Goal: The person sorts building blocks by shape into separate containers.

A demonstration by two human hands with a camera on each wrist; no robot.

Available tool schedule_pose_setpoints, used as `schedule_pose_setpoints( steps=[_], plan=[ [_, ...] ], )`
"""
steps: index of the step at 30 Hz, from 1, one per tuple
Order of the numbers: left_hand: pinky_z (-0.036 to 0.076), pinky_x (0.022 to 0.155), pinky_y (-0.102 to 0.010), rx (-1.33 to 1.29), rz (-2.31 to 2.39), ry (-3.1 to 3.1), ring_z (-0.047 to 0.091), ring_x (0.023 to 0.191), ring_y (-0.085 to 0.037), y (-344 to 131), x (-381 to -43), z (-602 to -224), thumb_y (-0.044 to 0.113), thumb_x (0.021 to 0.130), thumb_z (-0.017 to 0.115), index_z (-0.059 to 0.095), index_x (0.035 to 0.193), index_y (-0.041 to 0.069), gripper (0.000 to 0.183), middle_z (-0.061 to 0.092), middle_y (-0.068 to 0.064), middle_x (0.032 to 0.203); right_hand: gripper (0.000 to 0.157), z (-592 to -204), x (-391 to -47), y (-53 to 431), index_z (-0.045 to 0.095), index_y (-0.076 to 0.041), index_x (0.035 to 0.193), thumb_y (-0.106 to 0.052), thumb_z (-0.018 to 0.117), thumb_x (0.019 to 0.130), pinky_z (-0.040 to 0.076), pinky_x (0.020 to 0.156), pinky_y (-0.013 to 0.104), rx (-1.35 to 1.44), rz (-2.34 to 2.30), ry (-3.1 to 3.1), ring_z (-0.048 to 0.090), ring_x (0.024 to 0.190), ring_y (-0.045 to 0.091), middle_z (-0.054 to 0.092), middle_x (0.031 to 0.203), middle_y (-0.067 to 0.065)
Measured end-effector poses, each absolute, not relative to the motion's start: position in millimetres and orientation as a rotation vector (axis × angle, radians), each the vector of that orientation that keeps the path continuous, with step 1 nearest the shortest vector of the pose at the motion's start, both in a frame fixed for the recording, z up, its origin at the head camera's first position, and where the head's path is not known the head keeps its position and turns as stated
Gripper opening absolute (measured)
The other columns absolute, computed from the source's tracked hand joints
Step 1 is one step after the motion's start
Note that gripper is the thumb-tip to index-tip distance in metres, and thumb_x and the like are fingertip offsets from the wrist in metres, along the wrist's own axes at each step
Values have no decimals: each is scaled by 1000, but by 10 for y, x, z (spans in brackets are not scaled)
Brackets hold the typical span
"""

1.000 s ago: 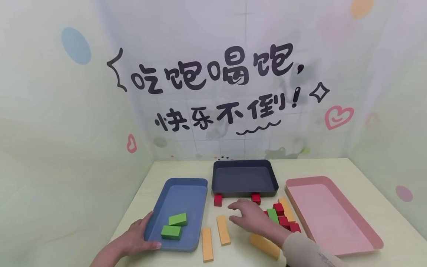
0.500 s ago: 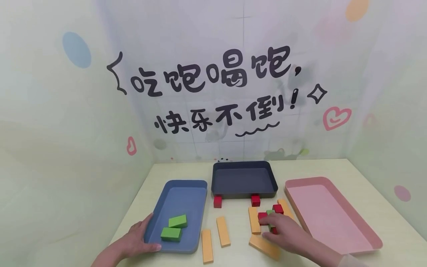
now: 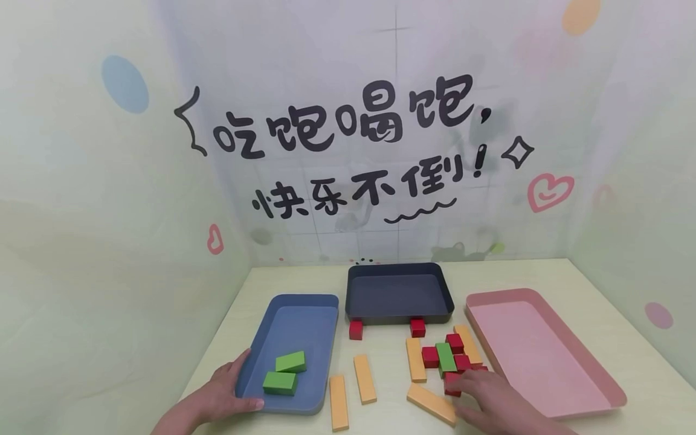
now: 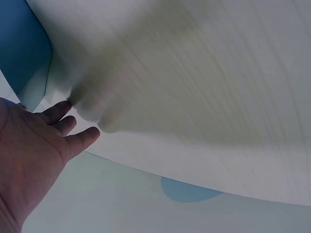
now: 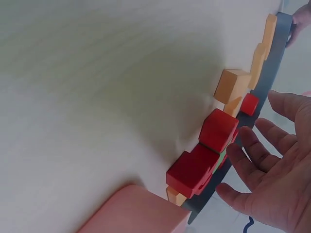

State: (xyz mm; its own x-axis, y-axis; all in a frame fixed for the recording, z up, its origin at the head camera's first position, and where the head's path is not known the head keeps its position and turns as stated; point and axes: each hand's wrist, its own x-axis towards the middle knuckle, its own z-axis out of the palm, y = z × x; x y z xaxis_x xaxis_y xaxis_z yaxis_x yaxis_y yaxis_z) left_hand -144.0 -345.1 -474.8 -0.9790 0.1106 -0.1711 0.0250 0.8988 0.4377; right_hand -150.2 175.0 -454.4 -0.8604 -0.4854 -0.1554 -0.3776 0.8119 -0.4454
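My left hand (image 3: 220,386) rests at the near left corner of the blue tray (image 3: 321,338), fingers along the outer side and thumb by the front edge. Two green blocks (image 3: 280,382) lie in that tray. In the left wrist view, its fingers (image 4: 80,141) are extended near the table. My right hand (image 3: 495,402) reaches over the right-hand cluster, nearest to a red cube (image 3: 452,383) and the slanted orange block (image 3: 432,405). Its fingers (image 5: 248,165) are spread and loosely bent in the right wrist view, holding nothing. Red cubes surround a green block (image 3: 446,357).
A dark tray (image 3: 399,317) stands at the back, with red cubes (image 3: 356,330) by its front wall. At the right lies a pink tray (image 3: 549,350). Orange blocks (image 3: 365,379) lie beside the blue tray; another orange block (image 3: 415,360) borders the cluster.
My right hand has moved from the middle of the table rightward and nearer to me, uncovering an orange block and red cubes. The left hand has stayed at the blue tray.
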Motion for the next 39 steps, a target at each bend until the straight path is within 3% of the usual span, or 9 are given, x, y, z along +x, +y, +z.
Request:
schedule_pose_setpoints(
  steps=[11, 23, 39],
  plan=[
    [31, 89, -61, 95, 663, 2878, 28, 122, -49, -3431, -1450, -4742, 61, 62, 71, 13, 144, 4, 115, 28, -34, 133, 41, -4768, -1451, 1842, 69, -21, 100, -46, 74, 68, 45, 71, 48, -619, -643, 2696, 47, 75, 11, 58, 85, -13],
    [31, 90, -61, 100, 679, 2871, 27, 122, -49, -3414, -1417, -4709, 56, 63, 73, 13, 143, 2, 113, 29, -34, 133, 40, -4876, -1432, 1840, 68, -21, 100, -50, 69, 72, 25, 87, 67, -667, -535, 2719, 48, 76, 10, 57, 84, -15],
    [30, 89, -61, 87, 674, 2858, 26, 122, -49, -3417, -1416, -4706, 56, 64, 73, 13, 143, 3, 113, 27, -34, 134, 41, -4876, -1391, 1793, 68, -18, 102, -47, 69, 73, 28, 87, 65, -675, -558, 2703, 46, 76, 11, 58, 86, -12]
  ],
)
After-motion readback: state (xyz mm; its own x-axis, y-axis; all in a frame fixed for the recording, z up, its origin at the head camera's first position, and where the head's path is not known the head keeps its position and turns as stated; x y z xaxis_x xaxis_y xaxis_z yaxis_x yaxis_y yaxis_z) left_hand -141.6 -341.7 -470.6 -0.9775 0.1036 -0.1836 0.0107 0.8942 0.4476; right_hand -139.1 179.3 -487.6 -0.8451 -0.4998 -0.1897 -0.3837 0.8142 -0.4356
